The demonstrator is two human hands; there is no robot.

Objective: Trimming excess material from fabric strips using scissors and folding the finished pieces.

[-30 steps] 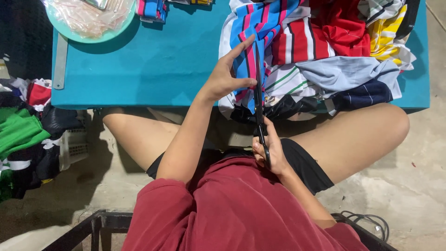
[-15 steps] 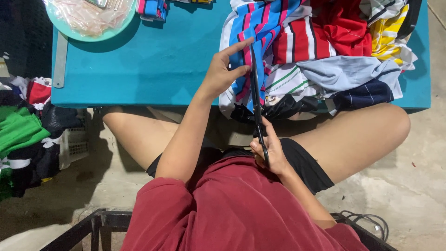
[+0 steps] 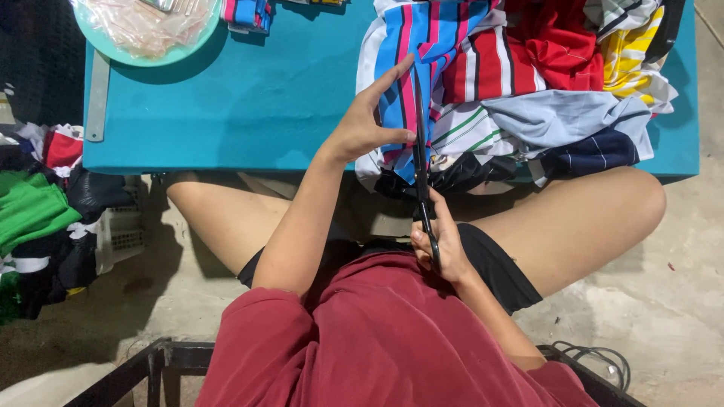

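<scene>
My right hand (image 3: 445,245) grips the handles of long black scissors (image 3: 421,162), whose blades point away from me into a blue, pink and white striped cloth (image 3: 403,83). My left hand (image 3: 369,124) holds that cloth at its left edge, thumb under and fingers stretched along it. The cloth hangs over the near edge of a low teal table (image 3: 249,113). I sit cross-legged on the floor behind the table.
A heap of striped red, yellow, grey and navy fabrics (image 3: 558,83) covers the table's right part. A teal plate with clear plastic bags (image 3: 147,30) and a metal ruler (image 3: 96,94) lie at the left. Green and dark clothes (image 3: 38,218) pile on the floor at left.
The scissors blades have moved slightly further up into the striped cloth. My left hand has shifted a little along the cloth's edge.
</scene>
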